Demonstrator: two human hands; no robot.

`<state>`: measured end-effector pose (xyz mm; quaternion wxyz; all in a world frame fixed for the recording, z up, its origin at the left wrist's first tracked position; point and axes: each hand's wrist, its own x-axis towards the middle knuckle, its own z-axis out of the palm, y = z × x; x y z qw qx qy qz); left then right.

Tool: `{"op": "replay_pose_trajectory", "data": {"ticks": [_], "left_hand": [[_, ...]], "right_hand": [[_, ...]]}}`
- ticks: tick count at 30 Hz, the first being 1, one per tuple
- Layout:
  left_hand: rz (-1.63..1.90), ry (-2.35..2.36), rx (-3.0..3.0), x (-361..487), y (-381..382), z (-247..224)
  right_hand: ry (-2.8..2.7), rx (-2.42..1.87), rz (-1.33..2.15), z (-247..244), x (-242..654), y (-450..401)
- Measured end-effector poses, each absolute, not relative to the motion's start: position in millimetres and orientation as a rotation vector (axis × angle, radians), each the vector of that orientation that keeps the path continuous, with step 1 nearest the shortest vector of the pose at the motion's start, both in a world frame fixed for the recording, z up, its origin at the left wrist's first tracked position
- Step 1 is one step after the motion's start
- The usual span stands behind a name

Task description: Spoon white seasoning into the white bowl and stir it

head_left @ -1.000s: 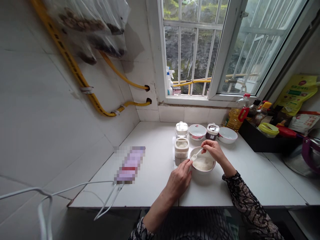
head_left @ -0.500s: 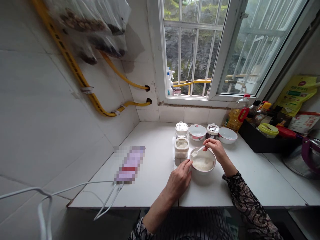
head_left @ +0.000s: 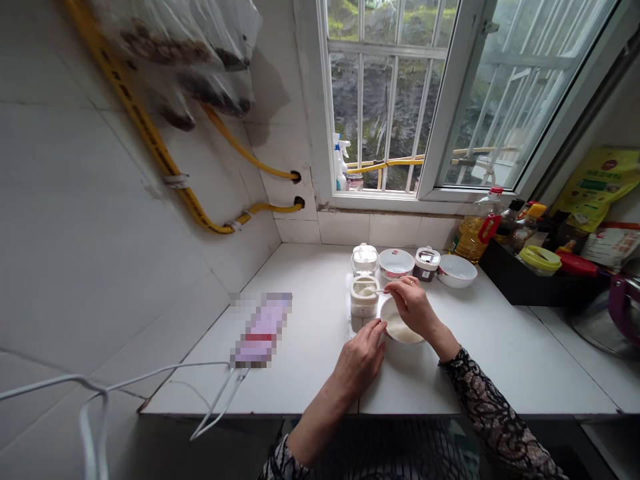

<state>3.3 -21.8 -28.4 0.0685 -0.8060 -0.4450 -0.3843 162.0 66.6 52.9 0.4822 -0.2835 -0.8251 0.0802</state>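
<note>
My right hand pinches the handle of a small white spoon. The spoon's head is inside the open mouth of a white-rimmed seasoning jar, among the whitish grains in it. Just right of the jar is a white bowl with off-white contents whose kind I cannot make out; my right hand hangs over its far side and hides part of the rim. My left hand grips the bowl's near left rim, fingers together.
Behind stand a lidded white jar, a flowered bowl, a dark-filled jar and another white bowl. An oil bottle and a black box of condiments are at right. A blurred purple object with a white cable lies left.
My right hand has moved left with the spoon, from above the bowl to the jar, and the spoon's head is now in the jar. My left hand stays at the bowl's rim.
</note>
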Motion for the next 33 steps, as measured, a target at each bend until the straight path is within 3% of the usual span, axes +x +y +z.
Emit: {"op": "replay_pose_trajectory", "data": {"ticks": [3, 9, 16, 28, 33], "left_hand": [[-1.138, -1.355, -2.447, 2.9, -22.0, -28.1], [-1.160, -1.360, -2.446, 2.8, -23.1, -27.0], [-1.166, -1.349, -2.455, 2.3, -23.8, -26.7], [-1.166, -1.363, -2.475, 0.7, -23.6, -27.2], [-1.166, -1.368, -2.471, 1.8, -23.4, -26.6]], "right_hand": [[-2.018, -0.664, 0.100, 57.9, 164.5, 61.8], [-1.821, -0.953, 0.293, 69.5, 190.1, 59.5], [-2.075, -1.136, 0.338, 60.5, 202.4, 69.0], [-1.709, -1.198, 0.876, 57.7, 200.4, 72.4], [-1.745, -1.262, 0.773, 58.6, 200.1, 71.9]]}}
